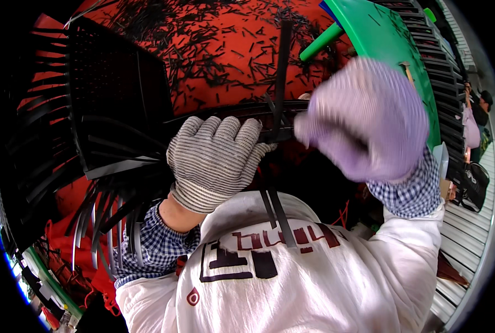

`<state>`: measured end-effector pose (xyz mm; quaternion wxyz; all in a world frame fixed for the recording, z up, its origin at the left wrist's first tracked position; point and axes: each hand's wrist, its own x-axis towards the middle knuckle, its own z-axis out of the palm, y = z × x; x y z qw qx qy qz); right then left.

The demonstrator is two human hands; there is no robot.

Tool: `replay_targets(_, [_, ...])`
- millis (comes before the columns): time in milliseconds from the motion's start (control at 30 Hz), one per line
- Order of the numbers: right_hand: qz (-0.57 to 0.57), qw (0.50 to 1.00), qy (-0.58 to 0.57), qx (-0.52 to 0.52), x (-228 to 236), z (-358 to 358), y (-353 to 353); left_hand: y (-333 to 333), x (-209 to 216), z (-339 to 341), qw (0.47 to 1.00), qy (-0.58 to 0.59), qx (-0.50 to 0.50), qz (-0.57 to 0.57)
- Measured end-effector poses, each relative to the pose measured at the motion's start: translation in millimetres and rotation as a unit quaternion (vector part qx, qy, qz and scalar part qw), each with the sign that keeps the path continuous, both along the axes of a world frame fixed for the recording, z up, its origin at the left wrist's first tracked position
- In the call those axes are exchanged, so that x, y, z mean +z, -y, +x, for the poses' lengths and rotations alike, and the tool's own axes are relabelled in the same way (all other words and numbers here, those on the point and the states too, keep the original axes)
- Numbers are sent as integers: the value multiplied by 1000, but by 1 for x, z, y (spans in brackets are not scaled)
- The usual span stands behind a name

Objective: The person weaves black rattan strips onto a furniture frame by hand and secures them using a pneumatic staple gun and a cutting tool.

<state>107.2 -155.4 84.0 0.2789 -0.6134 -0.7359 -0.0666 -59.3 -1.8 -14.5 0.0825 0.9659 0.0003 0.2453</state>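
My left hand (214, 152), in a grey-and-white striped knit glove, is closed over the edge of a black woven basket (111, 77) made of flat plastic strips. Its thumb and forefinger lie beside a crossing of strips. From there a wide black strip (282, 72) stands upright, and loose strip ends (278, 213) hang down over my white top. To the right of the crossing, my right hand (369, 119) in a purplish glove is raised and smeared by motion. Its fingers look curled, but whether they hold anything is not visible. The basket's dark interior hides its lower parts.
Many loose strip ends (97, 216) fan out from the basket at left. Short black offcuts (214, 72) litter the red surface (203, 41) ahead. A green plastic stool or table (389, 39) stands at far right, beside slatted dark racks (444, 72). Another person (483, 102) is beyond.
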Motion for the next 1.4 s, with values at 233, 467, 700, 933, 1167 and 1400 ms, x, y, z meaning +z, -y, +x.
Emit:
replay_targets(233, [31, 972, 229, -34, -52, 20, -7, 2, 5, 4, 1000, -3, -12, -8])
replay_targets(467, [-69, 988, 77, -113, -67, 19, -11, 3, 4, -1, 999, -16, 1, -42])
replay_targets(700, [-270, 830, -480, -90, -81, 18, -26, 3, 9, -7, 996, -43, 25, -71])
replay_targets(933, [-384, 808, -436, -104, -92, 23, -36, 2, 3, -11, 997, 44, -24, -52])
replay_targets(1167, [-373, 811, -451, -27, -82, 17, -35, -2, 6, -9, 990, 107, -59, -77])
replay_targets(1400, [-73, 970, -230, 26, -68, -13, -3, -6, 41, 1, 970, 148, -105, -160])
